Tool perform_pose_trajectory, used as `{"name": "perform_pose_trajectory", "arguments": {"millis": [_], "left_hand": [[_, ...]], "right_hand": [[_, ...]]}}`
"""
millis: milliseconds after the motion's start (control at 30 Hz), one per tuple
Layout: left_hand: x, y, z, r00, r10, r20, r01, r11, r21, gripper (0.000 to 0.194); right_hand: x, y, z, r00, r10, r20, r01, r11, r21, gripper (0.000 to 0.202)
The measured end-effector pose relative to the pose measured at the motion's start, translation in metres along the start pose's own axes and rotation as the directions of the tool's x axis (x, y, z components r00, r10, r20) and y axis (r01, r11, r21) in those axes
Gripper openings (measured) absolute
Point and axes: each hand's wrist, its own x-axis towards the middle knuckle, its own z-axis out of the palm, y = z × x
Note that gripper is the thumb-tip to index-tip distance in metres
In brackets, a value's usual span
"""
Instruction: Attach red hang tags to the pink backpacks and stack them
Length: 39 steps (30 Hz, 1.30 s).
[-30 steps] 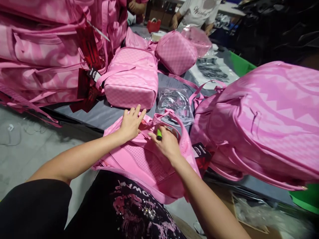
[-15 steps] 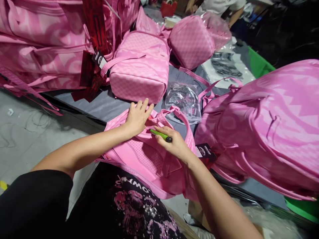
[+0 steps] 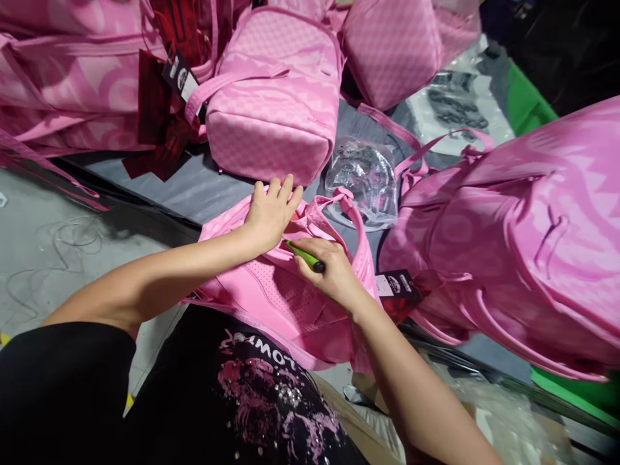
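Note:
A pink backpack leans against my body at the table's edge, its perforated back panel and straps facing up. My left hand lies on its upper part with the fingers spread, just below a checked pink bag. In my right hand is a slim green tool with a black end, gripped low over the backpack's top. The tool's far tip meets the pink fabric beside my left hand; what kind of tool it is, I cannot make out. A black hang tag shows at the backpack's right.
Checked pink bags stand on the grey table beyond my hands. Large pink backpacks lie at the left and right. A clear plastic bag sits between them. Green bins show at the right.
The view has shifted slightly, so the bags on the table appear larger and higher. Both hands stay at the backpack's top, the green tool still in my right hand.

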Motion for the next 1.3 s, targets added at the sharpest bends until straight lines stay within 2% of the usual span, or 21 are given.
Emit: {"name": "perform_pose_trajectory", "arguments": {"millis": [233, 400, 600, 700, 833, 933, 1000, 1067, 1133, 1233, 1300], "left_hand": [[0.000, 0.000, 0.003, 1.000, 0.000, -0.013, 0.001, 0.998, 0.055, 0.077], [-0.002, -0.001, 0.004, 0.999, 0.010, -0.042, -0.008, 0.999, 0.035, 0.076], [-0.004, -0.001, -0.002, 1.000, 0.013, -0.020, -0.012, 1.000, 0.022, 0.076], [-0.006, -0.008, -0.010, 0.998, 0.059, 0.003, -0.059, 0.998, 0.019, 0.078], [-0.012, -0.027, -0.021, 0.981, 0.139, 0.135, -0.135, 0.990, -0.038, 0.100], [-0.015, -0.035, -0.025, 0.974, 0.095, 0.204, -0.087, 0.995, -0.046, 0.122], [-0.016, -0.035, -0.025, 0.970, 0.074, 0.230, -0.070, 0.997, -0.028, 0.128], [-0.015, -0.032, -0.022, 0.971, 0.069, 0.230, -0.070, 0.998, -0.005, 0.127], [-0.014, -0.029, -0.020, 0.976, 0.071, 0.204, -0.076, 0.997, 0.016, 0.118], [-0.012, -0.030, -0.018, 0.980, 0.078, 0.181, -0.084, 0.996, 0.026, 0.100], [-0.010, -0.034, -0.019, 0.974, 0.105, 0.202, -0.109, 0.994, 0.007, 0.098]], "right_hand": [[0.002, -0.009, -0.003, 0.999, 0.005, 0.036, -0.005, 1.000, 0.000, 0.029], [0.003, -0.011, -0.001, 1.000, -0.002, 0.009, 0.002, 1.000, 0.028, 0.030], [0.001, -0.014, 0.001, 0.999, 0.042, 0.004, -0.042, 0.999, 0.011, 0.029], [-0.003, -0.013, -0.001, 0.998, 0.043, 0.035, -0.042, 0.999, -0.009, 0.029], [-0.011, -0.010, 0.004, 0.998, 0.010, -0.057, -0.010, 1.000, 0.005, 0.029], [-0.012, -0.010, 0.021, 0.988, -0.013, -0.154, 0.016, 1.000, 0.021, 0.030], [-0.010, -0.011, 0.035, 0.976, -0.015, -0.219, 0.027, 0.998, 0.051, 0.031], [-0.006, -0.011, 0.047, 0.961, 0.003, -0.277, 0.019, 0.997, 0.078, 0.031], [-0.005, -0.011, 0.055, 0.948, 0.012, -0.319, 0.022, 0.995, 0.100, 0.032], [-0.005, -0.008, 0.058, 0.936, -0.001, -0.352, 0.051, 0.990, 0.134, 0.031], [-0.006, -0.006, 0.057, 0.933, 0.003, -0.361, 0.053, 0.988, 0.147, 0.031]]}}
